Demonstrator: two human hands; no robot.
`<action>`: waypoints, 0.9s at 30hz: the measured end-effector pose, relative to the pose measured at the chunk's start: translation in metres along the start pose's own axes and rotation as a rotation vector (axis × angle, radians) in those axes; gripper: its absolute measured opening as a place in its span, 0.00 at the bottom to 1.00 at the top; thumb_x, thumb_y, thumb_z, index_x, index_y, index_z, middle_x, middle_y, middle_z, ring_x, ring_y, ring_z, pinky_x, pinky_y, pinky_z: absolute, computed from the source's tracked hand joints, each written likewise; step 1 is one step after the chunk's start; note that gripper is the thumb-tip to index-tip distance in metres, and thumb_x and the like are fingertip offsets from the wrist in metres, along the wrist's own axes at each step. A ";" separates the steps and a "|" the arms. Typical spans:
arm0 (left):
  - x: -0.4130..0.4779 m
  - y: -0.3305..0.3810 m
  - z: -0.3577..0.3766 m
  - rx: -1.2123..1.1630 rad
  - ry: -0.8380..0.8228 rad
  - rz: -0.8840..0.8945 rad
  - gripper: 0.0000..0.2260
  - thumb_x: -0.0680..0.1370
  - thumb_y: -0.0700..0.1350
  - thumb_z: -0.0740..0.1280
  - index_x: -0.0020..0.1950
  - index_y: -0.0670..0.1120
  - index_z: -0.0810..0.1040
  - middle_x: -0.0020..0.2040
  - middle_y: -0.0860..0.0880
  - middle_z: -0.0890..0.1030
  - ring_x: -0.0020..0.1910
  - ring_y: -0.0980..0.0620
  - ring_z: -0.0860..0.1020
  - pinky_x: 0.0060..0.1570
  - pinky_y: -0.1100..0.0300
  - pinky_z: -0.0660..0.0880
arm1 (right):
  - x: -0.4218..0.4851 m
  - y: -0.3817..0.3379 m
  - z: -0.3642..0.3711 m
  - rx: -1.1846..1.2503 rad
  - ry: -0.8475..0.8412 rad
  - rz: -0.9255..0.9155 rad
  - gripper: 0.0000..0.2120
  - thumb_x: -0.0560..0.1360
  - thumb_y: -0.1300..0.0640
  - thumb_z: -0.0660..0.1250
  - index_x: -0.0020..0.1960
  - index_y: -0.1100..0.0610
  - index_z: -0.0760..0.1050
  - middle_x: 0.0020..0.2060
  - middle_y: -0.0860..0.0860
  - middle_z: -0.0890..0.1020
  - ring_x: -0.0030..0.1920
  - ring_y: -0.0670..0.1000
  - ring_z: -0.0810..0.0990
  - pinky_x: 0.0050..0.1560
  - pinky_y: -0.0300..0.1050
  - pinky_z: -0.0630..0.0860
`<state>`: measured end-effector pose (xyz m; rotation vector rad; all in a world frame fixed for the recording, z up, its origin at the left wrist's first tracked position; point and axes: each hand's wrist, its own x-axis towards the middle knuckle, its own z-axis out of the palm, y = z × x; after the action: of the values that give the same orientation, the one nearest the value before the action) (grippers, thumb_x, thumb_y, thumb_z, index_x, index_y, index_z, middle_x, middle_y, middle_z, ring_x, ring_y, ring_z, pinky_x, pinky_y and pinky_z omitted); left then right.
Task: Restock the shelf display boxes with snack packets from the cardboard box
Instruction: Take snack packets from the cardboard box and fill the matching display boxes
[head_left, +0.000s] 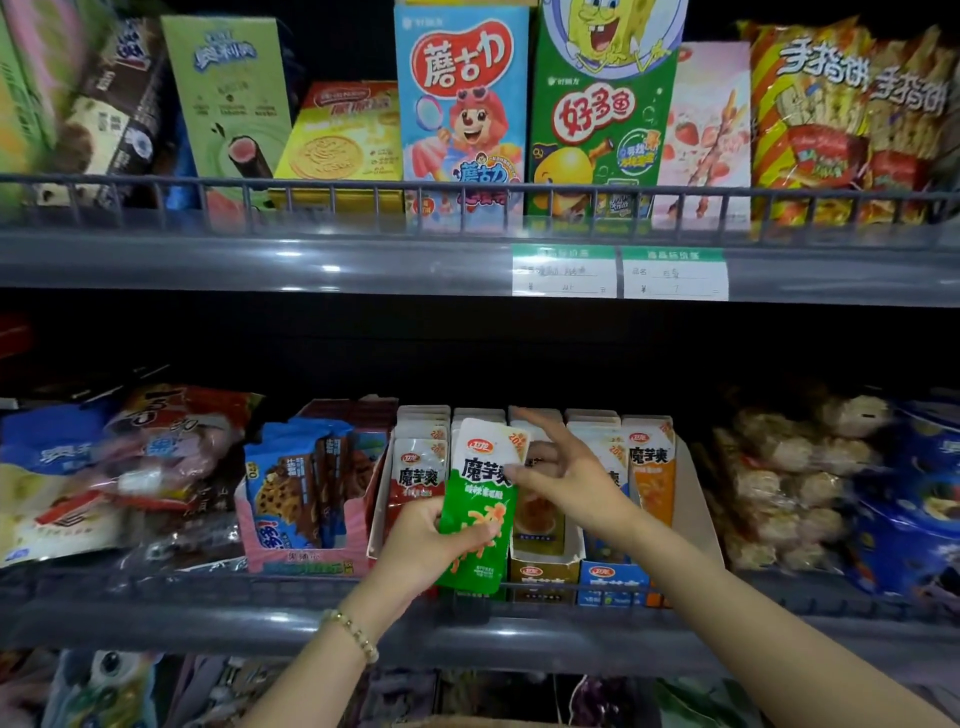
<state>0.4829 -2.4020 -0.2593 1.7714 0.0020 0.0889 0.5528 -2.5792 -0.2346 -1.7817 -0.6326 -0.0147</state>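
1. Our left hand (431, 535) grips a green packet (480, 499) at lower centre of the frame. It is upright in front of the display boxes (543, 571) and not yet slotted in.
2. Our right hand (563, 470) is spread open, thumb touching the packet's upper right edge.
3. The red packets (418, 470) and orange packets (652, 467) look well stocked. The green row seems unfinished, and how much is left we cannot tell.

The left hand (431, 540), its forearm reaching in from the near left, curls thumb and fingers round a green snack packet (480, 499). Just right of it, the right hand (566, 467) is spread loosely, its forearm stretched from the near right.
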 end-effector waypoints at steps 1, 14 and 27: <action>0.000 0.000 0.001 0.002 0.000 0.025 0.06 0.70 0.41 0.75 0.46 0.45 0.82 0.41 0.51 0.85 0.39 0.55 0.83 0.35 0.66 0.76 | -0.001 -0.001 0.001 0.026 -0.026 0.016 0.28 0.73 0.60 0.71 0.67 0.40 0.66 0.52 0.60 0.80 0.48 0.51 0.83 0.44 0.40 0.80; 0.008 -0.043 -0.031 0.583 0.023 0.229 0.26 0.70 0.55 0.73 0.64 0.57 0.67 0.56 0.62 0.72 0.47 0.62 0.77 0.46 0.69 0.74 | 0.040 0.004 0.005 -0.389 0.249 -0.019 0.24 0.75 0.58 0.68 0.67 0.42 0.68 0.52 0.51 0.79 0.40 0.47 0.77 0.44 0.45 0.78; 0.007 -0.045 -0.028 0.585 0.059 0.233 0.25 0.71 0.55 0.72 0.65 0.55 0.67 0.56 0.62 0.73 0.49 0.63 0.75 0.47 0.69 0.73 | 0.044 0.042 0.024 -0.785 0.113 -0.082 0.26 0.73 0.53 0.71 0.69 0.48 0.68 0.60 0.51 0.73 0.62 0.53 0.72 0.59 0.43 0.68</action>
<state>0.4903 -2.3653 -0.2968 2.3475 -0.1502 0.3368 0.6006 -2.5470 -0.2654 -2.4803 -0.6656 -0.4729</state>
